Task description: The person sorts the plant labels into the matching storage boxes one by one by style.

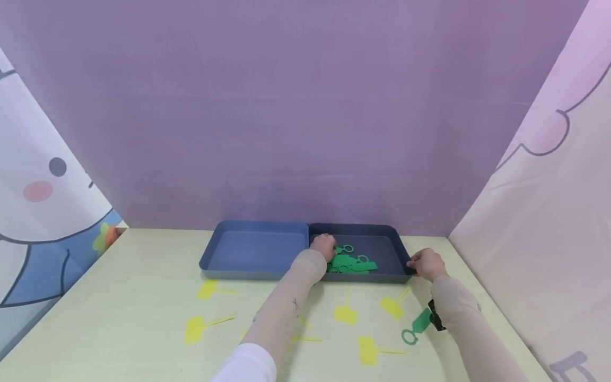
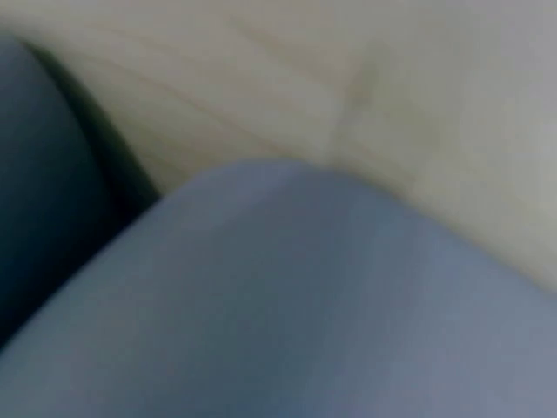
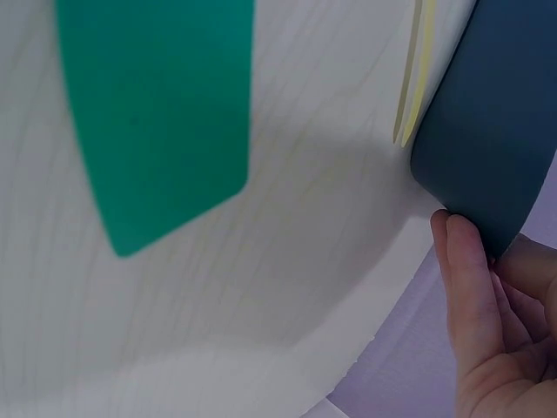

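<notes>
My left hand (image 1: 324,245) reaches into the left part of the dark navy tray (image 1: 393,249), by a pile of green tags with ring ends (image 1: 346,261). Its fingertips are hidden, so I cannot tell whether it holds a tag. The left wrist view is blurred and filled mostly by a blue-grey tray wall (image 2: 287,287). At the navy tray's front right corner, my right hand (image 1: 428,263) pinches the rim; in the right wrist view, fingers (image 3: 470,279) lie against the outside of the tray wall (image 3: 483,131).
A blue tray (image 1: 258,249) adjoins the navy one on the left. Several yellow tags with thin tails (image 1: 367,350) are spread in front of the trays. One green tag (image 1: 421,321) lies near the right forearm. A purple backdrop (image 1: 305,116) stands behind.
</notes>
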Tool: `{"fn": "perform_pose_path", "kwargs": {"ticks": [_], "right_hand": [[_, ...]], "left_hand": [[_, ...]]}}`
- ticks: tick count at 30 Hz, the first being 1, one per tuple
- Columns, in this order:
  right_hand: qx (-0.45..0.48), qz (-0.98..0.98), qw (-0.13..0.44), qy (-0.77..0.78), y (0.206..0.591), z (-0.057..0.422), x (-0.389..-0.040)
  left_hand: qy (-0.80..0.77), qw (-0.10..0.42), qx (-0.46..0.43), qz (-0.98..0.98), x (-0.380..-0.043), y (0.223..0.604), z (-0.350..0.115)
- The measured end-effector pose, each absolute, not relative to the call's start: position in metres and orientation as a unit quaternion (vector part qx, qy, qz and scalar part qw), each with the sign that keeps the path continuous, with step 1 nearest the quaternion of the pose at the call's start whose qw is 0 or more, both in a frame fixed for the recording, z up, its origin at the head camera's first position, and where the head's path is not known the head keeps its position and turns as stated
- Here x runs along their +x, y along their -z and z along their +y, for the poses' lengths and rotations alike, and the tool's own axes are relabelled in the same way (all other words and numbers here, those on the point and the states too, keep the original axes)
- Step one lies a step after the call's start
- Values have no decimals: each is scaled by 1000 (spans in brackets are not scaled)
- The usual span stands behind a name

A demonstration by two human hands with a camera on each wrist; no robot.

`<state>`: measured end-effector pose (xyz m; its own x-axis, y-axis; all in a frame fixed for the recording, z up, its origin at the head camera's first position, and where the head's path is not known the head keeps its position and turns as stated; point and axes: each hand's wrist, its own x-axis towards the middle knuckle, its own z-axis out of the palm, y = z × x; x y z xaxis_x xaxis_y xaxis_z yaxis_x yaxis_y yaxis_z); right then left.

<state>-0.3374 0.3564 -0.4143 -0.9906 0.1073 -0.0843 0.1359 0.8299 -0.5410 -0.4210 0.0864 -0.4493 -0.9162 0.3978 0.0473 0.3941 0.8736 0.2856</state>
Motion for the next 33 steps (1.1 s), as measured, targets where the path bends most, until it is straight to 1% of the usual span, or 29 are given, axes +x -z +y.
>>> {"fn": "perform_pose_path", "kwargs": {"ticks": [10,33], "right_hand": [[60,958,21,279,416,357,-341],[69,959,22,274,416,356,-338]], "left_hand": [[-153,16,200,968,-422,449,85],[-166,7,212,963,-418,449,84]]}}
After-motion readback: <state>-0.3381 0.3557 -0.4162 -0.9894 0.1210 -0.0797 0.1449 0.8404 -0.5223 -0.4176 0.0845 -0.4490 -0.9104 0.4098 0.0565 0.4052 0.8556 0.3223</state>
